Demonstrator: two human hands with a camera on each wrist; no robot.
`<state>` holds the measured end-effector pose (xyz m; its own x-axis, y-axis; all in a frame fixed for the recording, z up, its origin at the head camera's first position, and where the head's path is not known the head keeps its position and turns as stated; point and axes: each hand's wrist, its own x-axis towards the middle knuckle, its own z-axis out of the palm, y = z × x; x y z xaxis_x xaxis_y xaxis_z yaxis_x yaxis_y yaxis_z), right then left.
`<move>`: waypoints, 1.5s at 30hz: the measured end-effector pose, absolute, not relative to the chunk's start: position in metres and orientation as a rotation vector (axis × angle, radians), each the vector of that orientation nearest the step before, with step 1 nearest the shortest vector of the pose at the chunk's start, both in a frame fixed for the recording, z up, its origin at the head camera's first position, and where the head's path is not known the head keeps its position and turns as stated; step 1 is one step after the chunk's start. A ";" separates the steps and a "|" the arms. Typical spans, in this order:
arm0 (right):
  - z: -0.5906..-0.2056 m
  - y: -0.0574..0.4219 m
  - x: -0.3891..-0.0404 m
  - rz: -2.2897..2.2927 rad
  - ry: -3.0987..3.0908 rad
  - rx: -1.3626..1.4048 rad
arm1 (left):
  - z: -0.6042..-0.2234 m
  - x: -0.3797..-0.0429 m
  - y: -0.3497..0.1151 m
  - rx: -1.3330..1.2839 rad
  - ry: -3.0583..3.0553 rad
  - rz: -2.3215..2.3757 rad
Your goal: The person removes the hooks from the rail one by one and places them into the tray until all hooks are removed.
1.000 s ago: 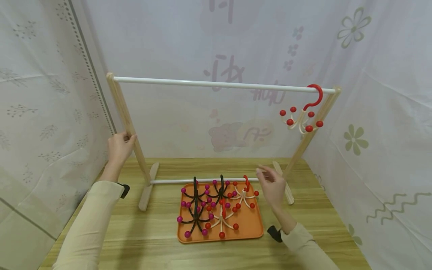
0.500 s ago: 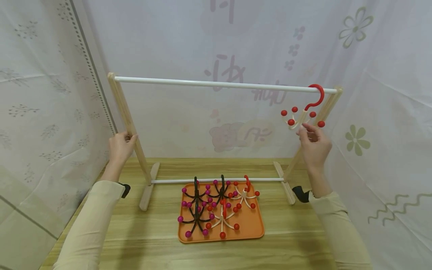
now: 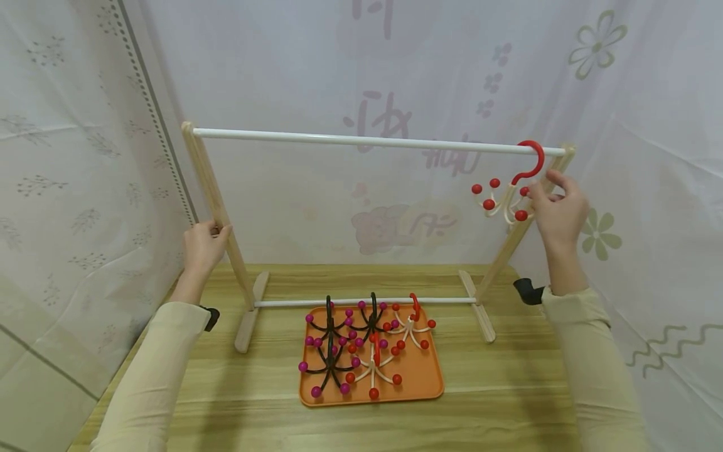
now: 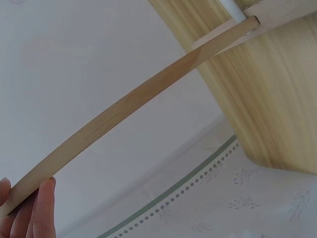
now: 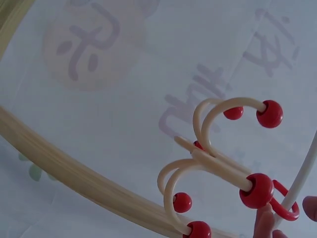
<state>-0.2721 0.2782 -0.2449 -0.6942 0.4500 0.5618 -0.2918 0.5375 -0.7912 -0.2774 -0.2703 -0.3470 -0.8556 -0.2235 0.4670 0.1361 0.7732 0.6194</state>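
My left hand (image 3: 204, 245) grips the left wooden post (image 3: 206, 172) of a rack, its fingers and thumb on either side of the post in the left wrist view. A cream hanger with red ball tips (image 3: 510, 198) hangs by its red hook from the white top rail (image 3: 361, 140), near the right end. My right hand (image 3: 560, 210) is beside this hanger, in front of the right post (image 3: 511, 242). In the right wrist view a fingertip (image 5: 265, 220) is right at one red ball (image 5: 256, 190), the thumb apart from it. In the head view my hand hides that ball.
An orange tray (image 3: 420, 383) on the wooden table (image 3: 271, 414) holds several black hangers with magenta balls (image 3: 330, 361) and two cream ones with red balls (image 3: 373, 364). Behind the tray runs the lower white rail (image 3: 288, 304). Patterned cloth (image 3: 294, 207) surrounds the table.
My right hand has risen from beside the tray to the hanging hanger, then moved further right and up to its right side. My left hand stays on the post.
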 end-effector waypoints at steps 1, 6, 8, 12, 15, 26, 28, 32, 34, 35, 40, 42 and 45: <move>-0.244 0.279 -0.273 1.221 -2.034 -0.136 | -0.347 -0.277 -0.270 0.064 -2.436 -0.903; -0.237 0.282 -0.279 1.282 -2.130 -0.152 | -0.347 -0.278 -0.269 0.067 -2.433 -0.906; -0.234 0.282 -0.282 1.325 -2.135 -0.151 | -0.347 -0.278 -0.269 0.068 -2.432 -0.912; -0.228 0.281 -0.287 1.404 -2.120 -0.167 | -0.347 -0.278 -0.270 0.071 -2.431 -0.915; -0.224 0.279 -0.290 1.402 -2.109 -0.187 | -0.347 -0.278 -0.270 0.073 -2.436 -0.915; -0.218 0.279 -0.295 1.371 -2.073 -0.183 | -0.346 -0.278 -0.270 0.070 -2.446 -0.902; -0.219 0.279 -0.295 1.357 -2.078 -0.181 | -0.346 -0.277 -0.270 0.071 -2.447 -0.899; -0.221 0.279 -0.295 1.388 -2.038 -0.163 | -0.346 -0.276 -0.270 0.073 -2.448 -0.898; -0.222 0.279 -0.295 1.428 -1.990 -0.140 | -0.346 -0.276 -0.270 0.079 -2.449 -0.900; -0.222 0.278 -0.294 1.444 -1.961 -0.124 | -0.346 -0.276 -0.269 0.082 -2.450 -0.899; -0.217 0.272 -0.285 1.565 -1.803 -0.014 | -0.347 -0.278 -0.270 0.093 -2.454 -0.887; -0.216 0.269 -0.279 1.584 -1.764 0.032 | -0.347 -0.279 -0.270 0.095 -2.455 -0.889; -0.218 0.267 -0.273 1.600 -1.722 0.103 | -0.346 -0.279 -0.270 0.095 -2.454 -0.903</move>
<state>-0.2729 0.2671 -0.2183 -0.7016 0.4276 0.5700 -0.5371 0.2083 -0.8174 -0.2787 -0.2698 -0.3461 -0.8630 -0.2364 0.4465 0.1093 0.7755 0.6218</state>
